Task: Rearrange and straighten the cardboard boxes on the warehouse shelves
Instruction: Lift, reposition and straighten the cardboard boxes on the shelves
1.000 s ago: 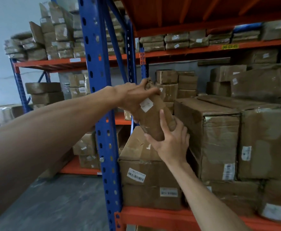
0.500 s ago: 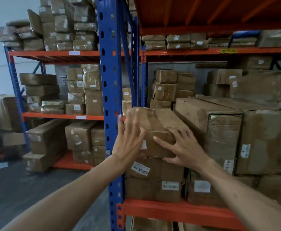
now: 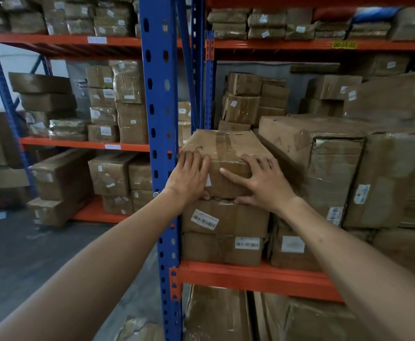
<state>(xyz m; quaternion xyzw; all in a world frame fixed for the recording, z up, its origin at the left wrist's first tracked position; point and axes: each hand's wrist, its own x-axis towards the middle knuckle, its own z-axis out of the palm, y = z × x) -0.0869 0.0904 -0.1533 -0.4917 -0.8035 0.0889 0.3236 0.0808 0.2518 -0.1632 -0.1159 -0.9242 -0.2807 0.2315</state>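
Fingers: both sets spread, pressing the top box (image 3: pixel 222 158) (front face); left hand (image 3: pixel 189 177) and right hand (image 3: pixel 263 183) apart
Stack: top box rests on a labelled box (image 3: pixel 226 219); blue upright (image 3: pixel 160 143) just beside

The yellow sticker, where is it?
Head view, upper right: the yellow sticker sits on the orange beam, above the stacked boxes.

- A single head view, worn at the person's head height, faces forward and slightly down into the racking.
- It stands close — both forearms run in from the bottom corners, and the left hand (image 3: pixel 189 178) and right hand (image 3: pixel 263 183) meet near centre frame on a cardboard box (image 3: pixel 226 153).
- The blue upright (image 3: pixel 160 143) splits the frame, the orange shelf beam (image 3: pixel 250 276) crossing low.
- Wide-angle lens — edges bow and blur.
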